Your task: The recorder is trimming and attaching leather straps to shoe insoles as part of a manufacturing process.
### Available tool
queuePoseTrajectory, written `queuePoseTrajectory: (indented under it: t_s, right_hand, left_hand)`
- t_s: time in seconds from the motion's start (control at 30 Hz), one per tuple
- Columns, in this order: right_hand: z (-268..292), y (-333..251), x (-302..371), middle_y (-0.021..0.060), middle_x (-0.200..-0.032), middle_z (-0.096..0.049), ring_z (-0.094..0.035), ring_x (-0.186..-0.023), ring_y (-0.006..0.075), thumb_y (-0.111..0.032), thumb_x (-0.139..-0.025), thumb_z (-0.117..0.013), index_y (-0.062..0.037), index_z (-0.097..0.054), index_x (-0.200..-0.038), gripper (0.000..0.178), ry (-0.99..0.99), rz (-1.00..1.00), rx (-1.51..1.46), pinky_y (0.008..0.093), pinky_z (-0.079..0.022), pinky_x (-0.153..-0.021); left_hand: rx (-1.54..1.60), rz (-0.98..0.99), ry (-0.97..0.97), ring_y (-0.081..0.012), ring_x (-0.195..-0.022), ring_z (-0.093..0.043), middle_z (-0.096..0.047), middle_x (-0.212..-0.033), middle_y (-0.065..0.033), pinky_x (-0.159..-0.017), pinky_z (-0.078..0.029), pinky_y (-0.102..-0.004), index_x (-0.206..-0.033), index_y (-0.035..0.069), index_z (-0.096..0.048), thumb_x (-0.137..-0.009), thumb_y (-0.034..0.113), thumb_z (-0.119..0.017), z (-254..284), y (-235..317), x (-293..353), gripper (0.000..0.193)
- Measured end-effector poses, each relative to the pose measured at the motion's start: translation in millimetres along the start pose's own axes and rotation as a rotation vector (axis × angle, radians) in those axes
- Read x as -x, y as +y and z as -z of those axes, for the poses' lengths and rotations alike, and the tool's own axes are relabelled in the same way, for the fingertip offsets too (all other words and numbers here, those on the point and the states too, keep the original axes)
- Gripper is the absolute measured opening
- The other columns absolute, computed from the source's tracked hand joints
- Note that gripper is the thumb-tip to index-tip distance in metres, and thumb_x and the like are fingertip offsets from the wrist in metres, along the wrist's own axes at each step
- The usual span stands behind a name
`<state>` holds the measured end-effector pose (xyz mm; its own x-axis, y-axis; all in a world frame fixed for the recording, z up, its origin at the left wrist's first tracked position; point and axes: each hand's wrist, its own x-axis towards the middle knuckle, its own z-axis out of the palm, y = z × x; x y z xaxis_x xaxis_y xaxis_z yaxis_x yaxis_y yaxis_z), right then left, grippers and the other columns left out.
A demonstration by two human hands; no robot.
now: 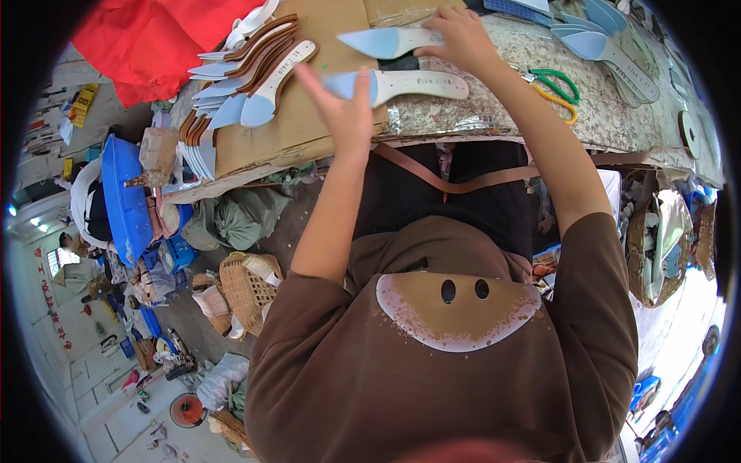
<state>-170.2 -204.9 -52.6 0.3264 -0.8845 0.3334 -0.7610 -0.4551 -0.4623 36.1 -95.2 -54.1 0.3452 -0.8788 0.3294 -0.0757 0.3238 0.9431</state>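
My right hand (467,45) pinches the white narrow end of a flat strap-shaped piece (378,42) with a wide pale blue end. Just below it lies a second such piece (428,84), its narrow end pointing right. My left hand (343,116) is open, thumb and fingers apart, over that piece's blue end; whether it touches cannot be made out. Left of this hand, several similar pieces (270,85) with brown edges overlap in a fanned row. A brown cardboard sheet (328,27) lies under them on the worn bench (486,116).
Green-and-yellow-handled scissors (557,86) lie right of my right forearm. More blue-and-white pieces (606,50) are stacked at the far right. A red cloth (154,46) covers the far left. A brown strap (463,185) hangs along the bench's front edge. Left below stands a woven basket (245,282).
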Motion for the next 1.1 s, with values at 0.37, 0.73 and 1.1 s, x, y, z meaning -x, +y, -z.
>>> queuePoseTrajectory:
  t_s: [0.37, 0.73, 1.1]
  right_hand:
    - [24, -79, 109, 0.0090, -0.082, -0.061, -0.060, -0.074, 0.0215, -0.017, -0.086, -0.069, -0.0032, -0.066, -0.089, 0.015, 0.058, 0.078, -0.585, 0.0312, -0.048, -0.064]
    - [-5, -96, 166, 0.0034, -0.067, -0.056, -0.047, -0.052, 0.0086, -0.020, -0.099, -0.053, 0.0009, -0.061, -0.098, 0.022, -0.169, -0.355, -0.821, 0.0251, -0.039, -0.051]
    - [65, -95, 113, 0.0011, -0.083, -0.058, -0.056, -0.062, 0.0059, -0.010, -0.093, -0.063, 0.0021, -0.063, -0.105, 0.017, -0.108, -0.368, -1.080, 0.0204, -0.045, -0.053]
  left_hand:
    - [-1.104, 0.083, -0.444, -0.0206, -0.055, -0.058, -0.060, -0.063, -0.0076, -0.053, -0.045, -0.0319, -0.085, 0.003, -0.072, -0.083, 0.030, -0.073, 80, -43, 95, 0.026]
    - [-0.458, -0.369, -0.433, -0.0372, -0.076, -0.060, -0.061, -0.084, -0.0188, -0.064, -0.045, -0.0439, -0.091, 0.000, -0.060, -0.091, 0.016, -0.056, -8, 49, -10, 0.015]
    - [-0.901, -0.508, -0.203, -0.0324, -0.065, -0.061, -0.060, -0.075, -0.0081, -0.054, -0.047, -0.0437, -0.080, 0.010, -0.060, -0.085, 0.021, -0.064, 8, 17, -25, 0.013]
